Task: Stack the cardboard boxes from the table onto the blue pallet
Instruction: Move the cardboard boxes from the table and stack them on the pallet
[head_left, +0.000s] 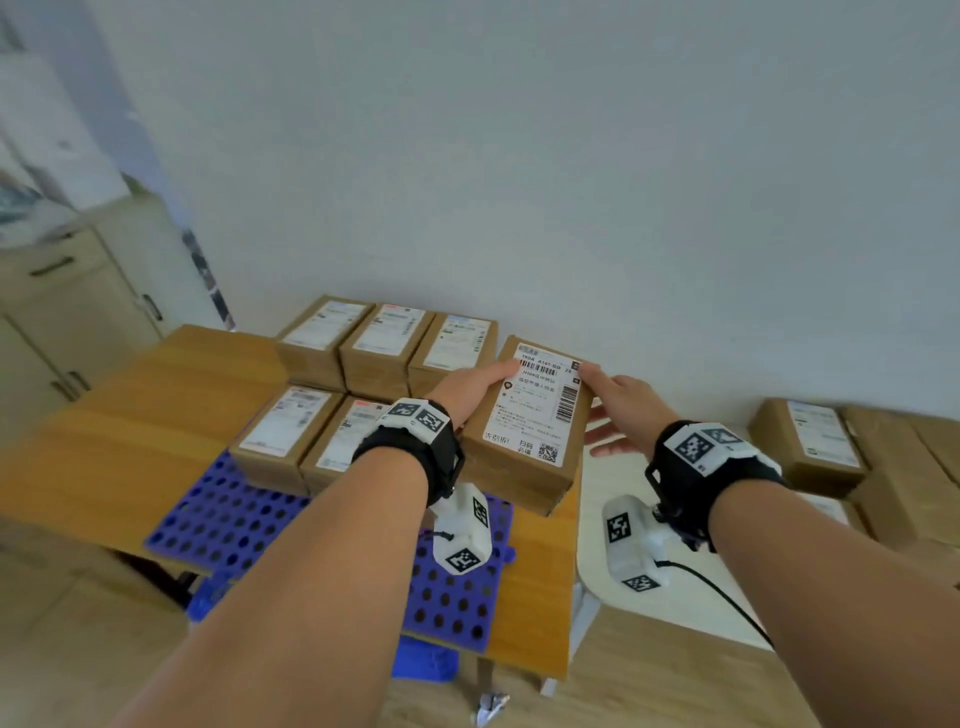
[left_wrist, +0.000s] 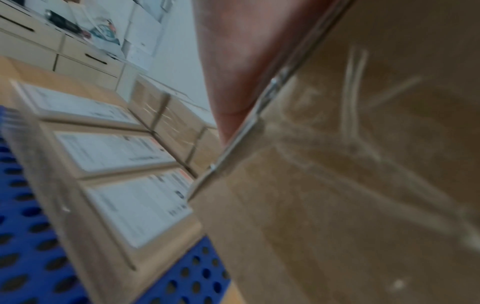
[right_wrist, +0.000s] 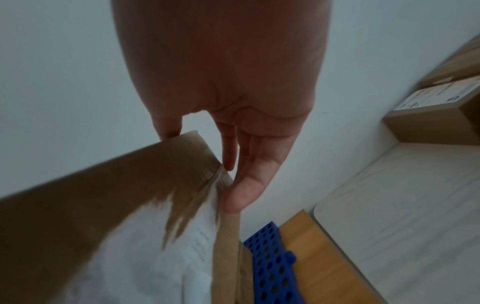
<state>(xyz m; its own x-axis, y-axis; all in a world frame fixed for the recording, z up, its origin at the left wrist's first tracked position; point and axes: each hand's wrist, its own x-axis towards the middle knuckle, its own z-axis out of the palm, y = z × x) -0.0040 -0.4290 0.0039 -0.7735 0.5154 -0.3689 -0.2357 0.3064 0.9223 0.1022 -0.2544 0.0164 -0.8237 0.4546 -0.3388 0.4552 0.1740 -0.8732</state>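
Observation:
I carry a cardboard box with a white shipping label between both hands, tilted above the right part of the blue perforated pallet. My left hand grips its left side, thumb lying on top. In the left wrist view that hand lies along the box's edge. My right hand touches the right side with straight fingers and its thumb tip on the top corner; the right wrist view shows this hand on the box. Several labelled boxes stand in two rows on the pallet.
The pallet lies on a wooden table against the wall. To the right stands a white table with more cardboard boxes at its far side. A beige cabinet is at the left. The pallet's near part is bare.

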